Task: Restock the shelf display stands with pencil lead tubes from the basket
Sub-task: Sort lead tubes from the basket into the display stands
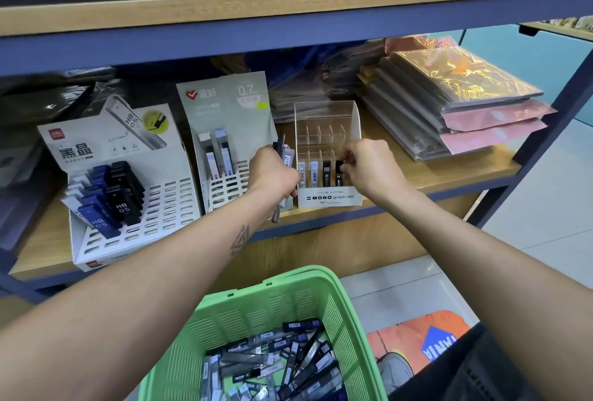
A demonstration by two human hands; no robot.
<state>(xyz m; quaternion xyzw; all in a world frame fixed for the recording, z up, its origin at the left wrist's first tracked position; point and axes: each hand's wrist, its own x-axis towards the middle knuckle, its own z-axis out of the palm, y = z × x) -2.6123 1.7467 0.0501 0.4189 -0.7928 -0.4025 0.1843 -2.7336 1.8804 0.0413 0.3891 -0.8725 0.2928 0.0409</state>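
Note:
A clear acrylic MONO graph MG stand (327, 197) sits on the wooden shelf, with several lead tubes in its front row. My right hand (369, 166) pinches a black tube (339, 173) at the front row's rightmost slot. My left hand (272, 173) grips a bundle of tubes (286, 152) just left of the stand; some stick out above and below the fist. A green basket (340, 307) below holds many loose tubes (272, 365).
Two white cardboard stands are to the left: one with blue and black HB 0.5 tubes (112, 195), one marked 0.7 (224, 131). Stacked wrapped packets (455, 102) lie at the right. An upper shelf edge (288, 15) overhangs. Tiled floor and an orange mat (426, 336) are at the lower right.

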